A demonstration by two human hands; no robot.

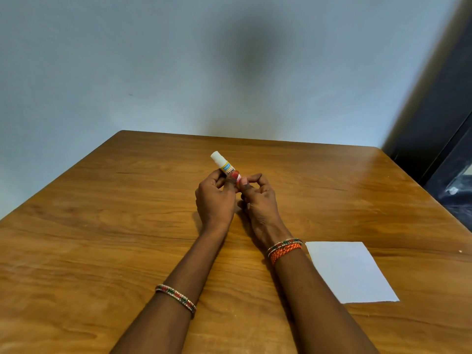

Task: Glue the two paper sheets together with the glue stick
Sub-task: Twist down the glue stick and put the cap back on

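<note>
At frame centre, a glue stick (224, 166) with a yellow-and-blue label, its writing unreadable, is pinched by the left hand (215, 200) and right hand (258, 198) above the surface (102, 226); a paper sheet (350, 272) lies lower right.

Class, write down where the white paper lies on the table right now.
The paper lies flat on the table at the near right, just beside the right forearm.
</note>
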